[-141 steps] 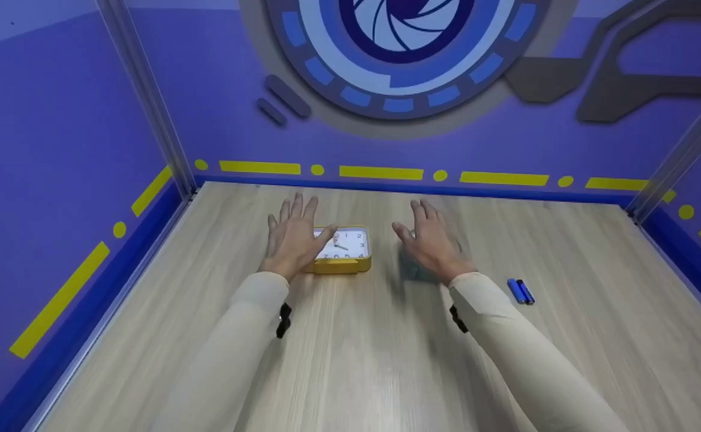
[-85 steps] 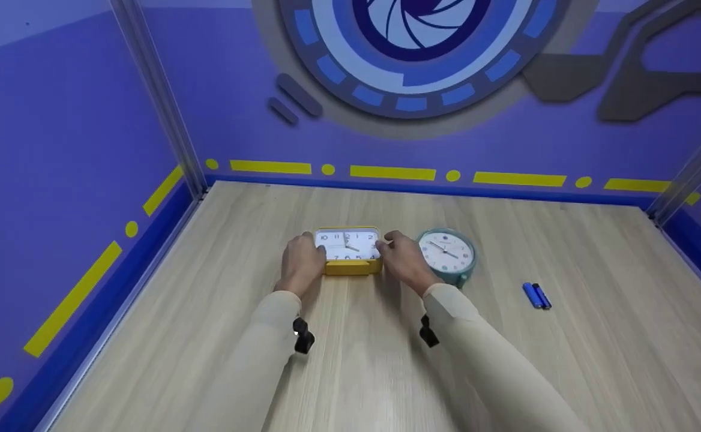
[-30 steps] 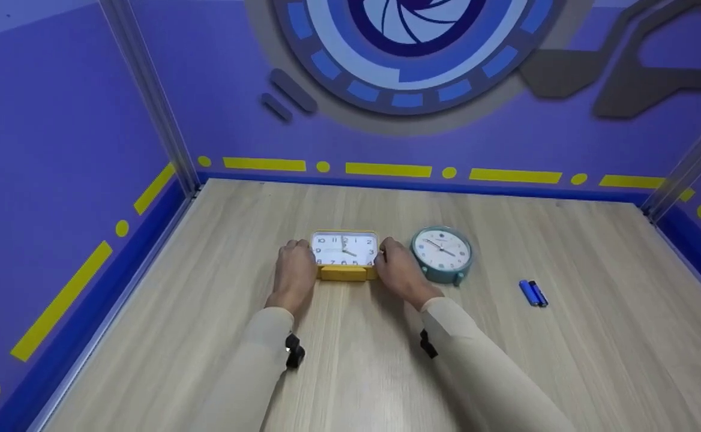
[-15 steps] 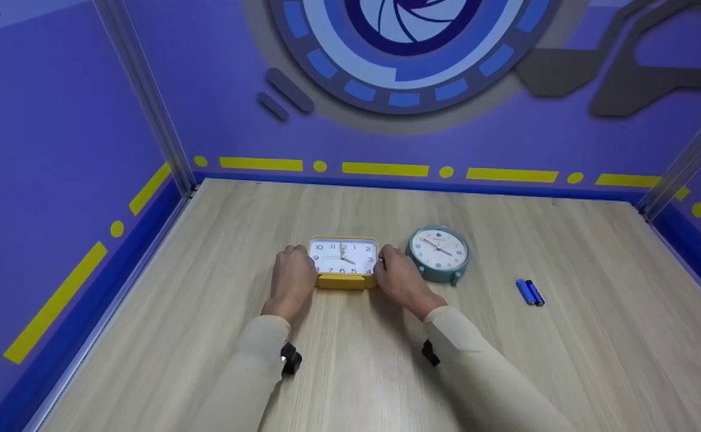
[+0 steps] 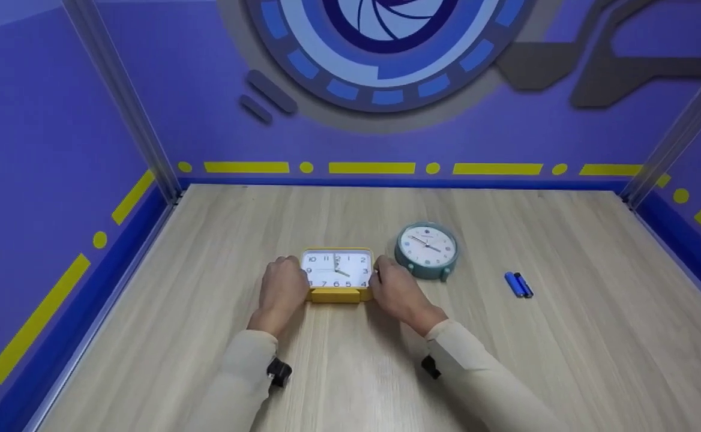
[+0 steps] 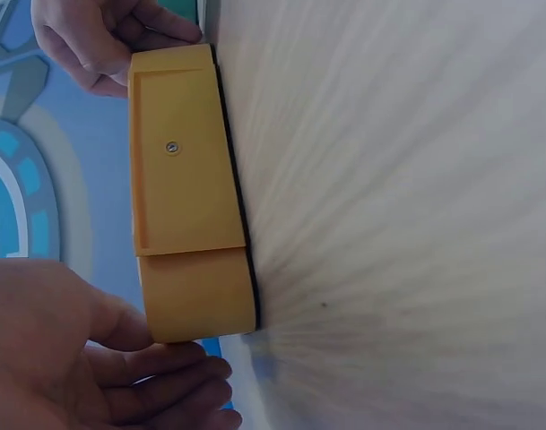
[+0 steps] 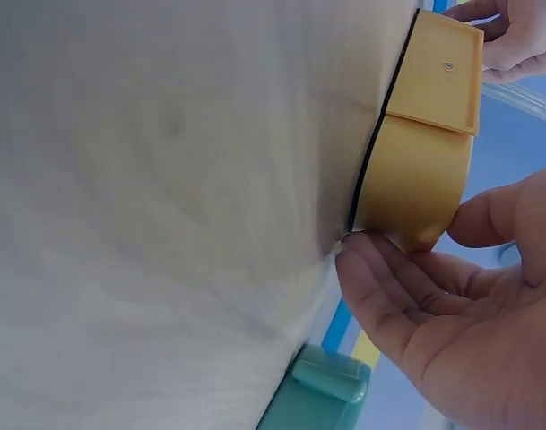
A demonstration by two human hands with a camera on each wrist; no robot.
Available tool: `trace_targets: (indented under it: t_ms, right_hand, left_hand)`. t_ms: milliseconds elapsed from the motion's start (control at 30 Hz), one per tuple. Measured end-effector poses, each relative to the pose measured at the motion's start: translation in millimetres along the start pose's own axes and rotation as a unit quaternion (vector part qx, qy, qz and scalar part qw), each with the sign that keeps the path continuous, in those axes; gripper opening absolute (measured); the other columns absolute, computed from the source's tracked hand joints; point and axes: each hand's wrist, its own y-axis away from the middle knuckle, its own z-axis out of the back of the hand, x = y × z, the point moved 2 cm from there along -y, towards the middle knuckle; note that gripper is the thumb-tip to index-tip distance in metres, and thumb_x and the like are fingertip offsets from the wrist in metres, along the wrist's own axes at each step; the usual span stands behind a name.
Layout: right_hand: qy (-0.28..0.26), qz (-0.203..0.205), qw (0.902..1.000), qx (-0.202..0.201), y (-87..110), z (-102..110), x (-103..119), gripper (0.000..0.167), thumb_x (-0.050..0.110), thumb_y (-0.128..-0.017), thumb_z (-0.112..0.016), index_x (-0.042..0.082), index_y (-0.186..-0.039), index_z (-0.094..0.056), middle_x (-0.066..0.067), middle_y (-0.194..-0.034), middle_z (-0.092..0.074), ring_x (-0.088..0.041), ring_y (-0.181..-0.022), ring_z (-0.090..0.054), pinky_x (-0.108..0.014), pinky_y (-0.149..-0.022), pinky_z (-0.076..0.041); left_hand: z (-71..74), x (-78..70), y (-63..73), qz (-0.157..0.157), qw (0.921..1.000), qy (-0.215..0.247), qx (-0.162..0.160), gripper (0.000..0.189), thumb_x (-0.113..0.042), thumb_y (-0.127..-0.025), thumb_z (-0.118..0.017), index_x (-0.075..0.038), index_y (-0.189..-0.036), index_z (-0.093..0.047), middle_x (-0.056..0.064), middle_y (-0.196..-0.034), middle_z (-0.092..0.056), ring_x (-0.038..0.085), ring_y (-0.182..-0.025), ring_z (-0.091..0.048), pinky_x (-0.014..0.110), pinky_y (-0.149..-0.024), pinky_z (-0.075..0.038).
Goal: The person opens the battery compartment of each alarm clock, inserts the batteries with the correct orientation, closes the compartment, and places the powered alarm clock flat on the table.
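A rectangular yellow alarm clock [image 5: 336, 295] lies face up on the table, its 12 pointing toward the back wall. My left hand [image 5: 281, 294] holds its left end, with the thumb at the upper edge and the fingers along the side in the left wrist view. At the opposite end, my right hand [image 5: 403, 293] grips with thumb and fingers, as the right wrist view shows. The clock's near side carries a raised panel with a small screw [image 6: 172, 148]. A round teal alarm clock [image 5: 427, 267] lies face up just beyond my right hand.
Two blue batteries [image 5: 518, 285] lie side by side on the wooden table [image 5: 578, 336], to the right. Purple-blue printed walls [image 5: 350, 144] close off the back and both sides. Metal posts [image 5: 125, 102] stand at the back corners.
Earlier both hands hovered spread over the two clocks. They then took the yellow clock by its ends and drew it toward me. The teal clock and batteries have stayed put.
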Motion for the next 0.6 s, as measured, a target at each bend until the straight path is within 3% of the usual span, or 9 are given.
trace_targets:
  t_ms: [467,600]
  right_hand:
    - [0.006,0.018,0.9998,-0.008,21.6,7,-6,0.012,0.009,-0.108,-0.056,0.002,-0.116,-0.060,-0.005,-0.099,-0.058,-0.019,-0.088,-0.058,-0.036,-0.076,-0.052]
    - [0.010,0.026,0.9995,-0.016,27.0,8,-10,0.010,0.007,-0.107,-0.057,0.002,-0.114,-0.061,-0.005,-0.097,-0.058,-0.018,-0.086,-0.057,-0.036,-0.075,-0.052]
  left_hand:
    - [6.0,-9.6,16.1,-0.024,0.9971,-0.048,0.054,0.019,0.004,-0.099,-0.056,0.015,-0.106,-0.070,0.023,-0.092,-0.066,0.036,-0.088,-0.068,0.048,-0.079,-0.057]
    - [10.2,-11.7,17.2,-0.042,0.9935,-0.056,0.090,0.017,0.002,-0.100,-0.057,0.013,-0.104,-0.069,0.019,-0.091,-0.065,0.030,-0.083,-0.063,0.047,-0.079,-0.056]
